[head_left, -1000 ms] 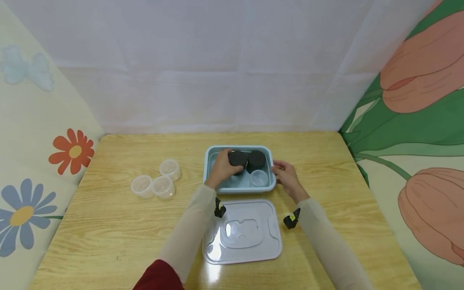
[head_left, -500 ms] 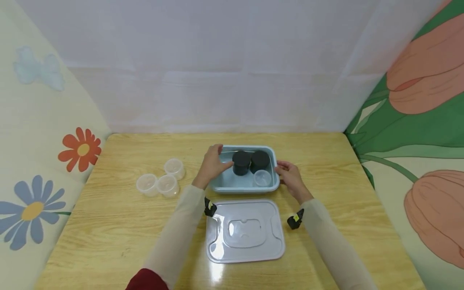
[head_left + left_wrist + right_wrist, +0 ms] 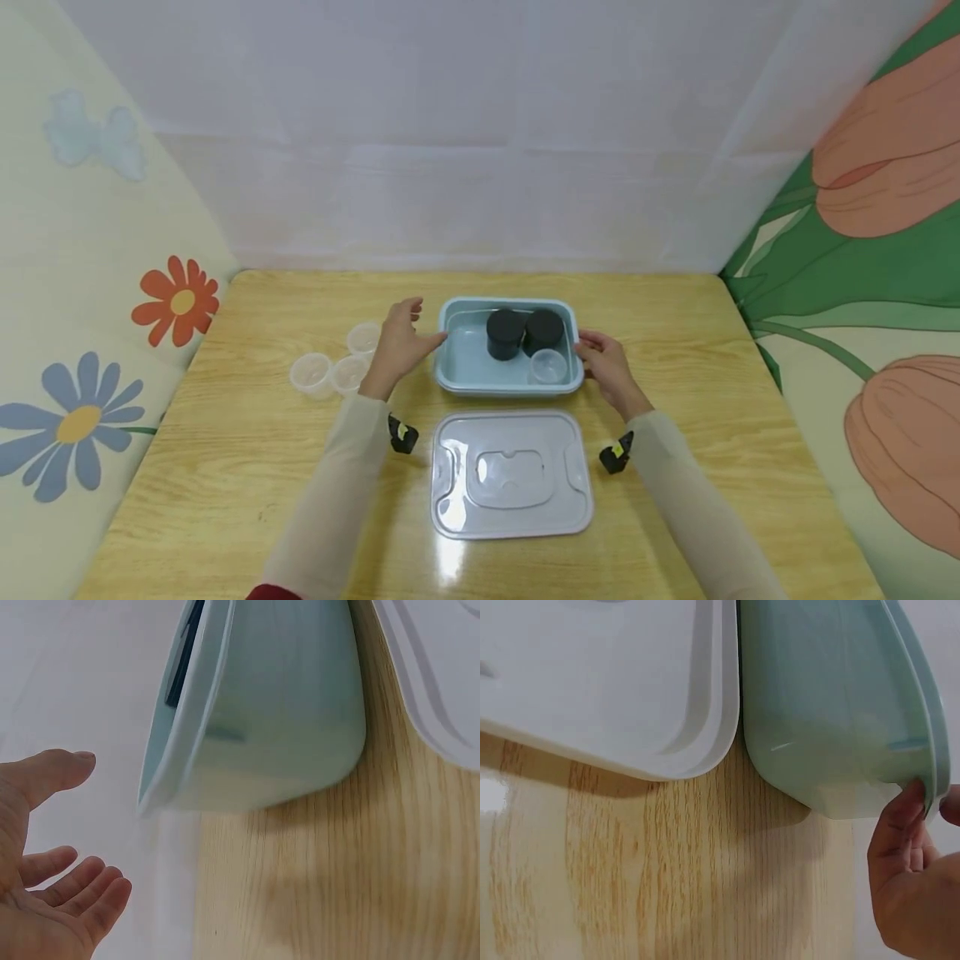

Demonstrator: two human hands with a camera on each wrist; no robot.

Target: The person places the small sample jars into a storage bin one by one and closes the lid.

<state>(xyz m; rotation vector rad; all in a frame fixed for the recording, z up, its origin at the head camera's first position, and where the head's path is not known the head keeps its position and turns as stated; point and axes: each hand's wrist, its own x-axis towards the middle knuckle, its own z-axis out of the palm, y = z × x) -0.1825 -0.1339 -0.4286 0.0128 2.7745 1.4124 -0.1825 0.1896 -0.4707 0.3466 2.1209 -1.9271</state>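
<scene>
A light blue plastic box (image 3: 467,360) stands at the middle back of the table. Inside it are two black round containers (image 3: 505,335) side by side and a small clear plastic cup (image 3: 548,367) in the near right corner. My right hand (image 3: 609,368) is at the box's right end; in the right wrist view its thumb and fingers pinch the rim (image 3: 935,742). Just off the left end, my left hand (image 3: 396,348) holds nothing, its thumb pointing toward the box. The left wrist view shows a gap between this hand (image 3: 52,847) and the box wall (image 3: 285,697).
A translucent rectangular lid (image 3: 512,521) lies flat on the wooden table (image 3: 660,333) in front of the box. Three clear cups (image 3: 310,372) stand close together at the left, partly behind the left hand. A white cloth (image 3: 480,200) hangs behind the table.
My left hand has let go of the left black container and moved left, out of the box. The right hand stays at the right rim. The whole view has shifted slightly.
</scene>
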